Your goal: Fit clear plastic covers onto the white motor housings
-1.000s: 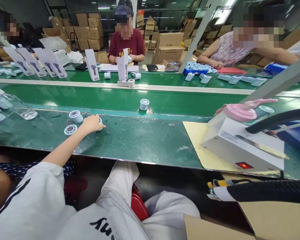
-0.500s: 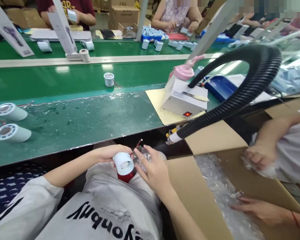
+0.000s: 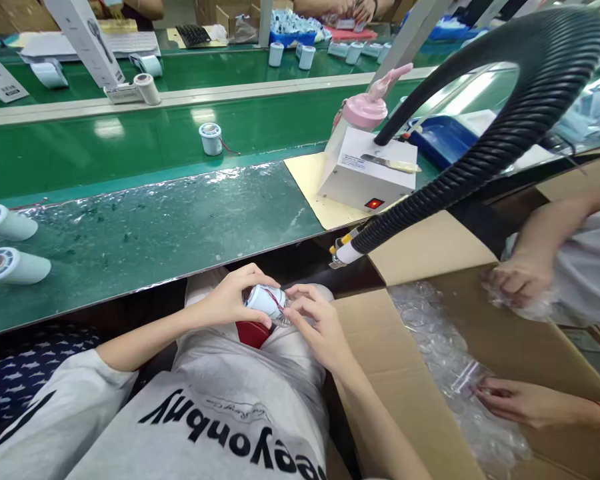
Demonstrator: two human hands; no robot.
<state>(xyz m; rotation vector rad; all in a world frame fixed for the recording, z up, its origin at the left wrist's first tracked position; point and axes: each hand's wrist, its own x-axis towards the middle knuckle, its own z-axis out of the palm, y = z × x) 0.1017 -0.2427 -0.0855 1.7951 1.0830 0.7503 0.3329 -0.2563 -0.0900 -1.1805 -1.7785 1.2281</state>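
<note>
My left hand (image 3: pixel 237 297) is wrapped round a light blue plastic cylinder (image 3: pixel 264 301), which lies tilted on its side above my lap. Thin red and dark wires run along its side toward my right hand (image 3: pixel 315 320). At the cylinder's right end, the fingers of that hand close on a clear plastic piece (image 3: pixel 283 321), partly hidden by them. Similar cylinders stand nearby: one with a red wire (image 3: pixel 211 140) on the green belt, and a pair lying at the bench's left, including the nearer cylinder (image 3: pixel 23 267).
A white machine (image 3: pixel 365 175) with a lit red switch and a black ribbed hose (image 3: pixel 510 157) stands on the bench (image 3: pixel 180 227). Behind it is a pink-topped bottle (image 3: pixel 365 110). At right, a co-worker's hands (image 3: pixel 525 273) reach over a cardboard box (image 3: pixel 380 360) holding clear plastic pieces (image 3: pixel 440 347).
The cylinder has turned from its open end facing me to lying sideways, its wires now across its side. My right hand has closed in from spread fingers to the cylinder's end.
</note>
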